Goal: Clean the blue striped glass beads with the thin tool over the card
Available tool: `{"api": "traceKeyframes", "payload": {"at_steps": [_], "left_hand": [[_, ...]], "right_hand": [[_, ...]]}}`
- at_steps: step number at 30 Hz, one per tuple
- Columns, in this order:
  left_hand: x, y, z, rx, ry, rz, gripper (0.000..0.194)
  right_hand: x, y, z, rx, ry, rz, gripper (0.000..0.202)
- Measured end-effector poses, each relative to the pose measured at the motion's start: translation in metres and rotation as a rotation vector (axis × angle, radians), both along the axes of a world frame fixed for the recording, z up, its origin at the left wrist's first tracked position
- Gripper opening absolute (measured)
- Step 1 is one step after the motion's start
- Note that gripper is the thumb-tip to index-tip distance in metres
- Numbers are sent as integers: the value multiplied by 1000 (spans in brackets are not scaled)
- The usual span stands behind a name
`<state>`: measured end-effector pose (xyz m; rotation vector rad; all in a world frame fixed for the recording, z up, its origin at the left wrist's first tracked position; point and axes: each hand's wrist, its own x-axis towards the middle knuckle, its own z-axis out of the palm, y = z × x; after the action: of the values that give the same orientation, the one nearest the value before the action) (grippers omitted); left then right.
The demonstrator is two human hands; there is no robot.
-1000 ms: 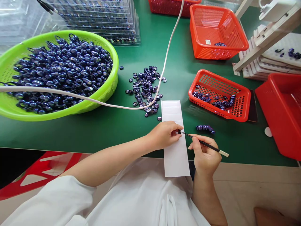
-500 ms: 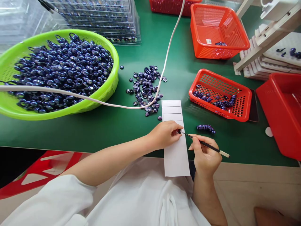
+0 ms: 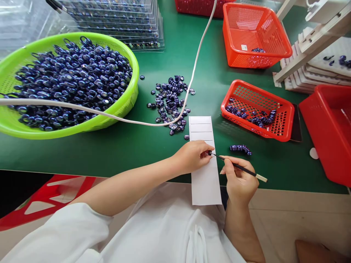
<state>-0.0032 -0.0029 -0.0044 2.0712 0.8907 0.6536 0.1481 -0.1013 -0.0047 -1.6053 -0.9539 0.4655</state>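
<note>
My left hand (image 3: 193, 157) pinches a small dark shiny part (image 3: 210, 152) between thumb and fingertips, above a white paper strip (image 3: 205, 186) with ruled lines. In my right hand (image 3: 240, 179) is a thin black stick tool with a pale end (image 3: 248, 171), held like a pen; its kind is unclear. The tool's fine tip meets the small part. To the right of the strip lies a curved row of dark blue parts (image 3: 240, 149). Beyond the strip, a loose pile of similar parts (image 3: 171, 98) is spread on the green table (image 3: 153, 153).
A green basket (image 3: 134, 87) heaped with dark blue looped pieces stands at left. A white cable (image 3: 137, 123) crosses the table. Red baskets (image 3: 286, 124) sit at right, with a red bin (image 3: 326, 146) beside them. Stacked clear trays (image 3: 161, 40) stand at the back.
Both hands, the small part and the tool stay practically in place. The whole view has shifted very slightly.
</note>
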Motion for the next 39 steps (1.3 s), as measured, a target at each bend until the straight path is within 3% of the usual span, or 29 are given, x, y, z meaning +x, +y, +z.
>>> {"api": "traceKeyframes", "payload": {"at_steps": [10, 17, 24, 31, 39], "left_hand": [[0, -2, 0, 19, 2, -9, 24], [0, -1, -2, 28, -9, 37, 24], [0, 0, -2, 14, -2, 50, 24], [-1, -1, -2, 33, -9, 27, 26], [0, -2, -1, 21, 6, 18, 24]], "right_hand": [[1, -2, -3, -14, -29, 12, 14], [10, -6, -12, 111, -204, 277, 13], [5, -7, -11, 163, -98, 64, 13], [9, -7, -8, 33, -173, 169, 13], [9, -7, -12, -11, -252, 116, 12]]}}
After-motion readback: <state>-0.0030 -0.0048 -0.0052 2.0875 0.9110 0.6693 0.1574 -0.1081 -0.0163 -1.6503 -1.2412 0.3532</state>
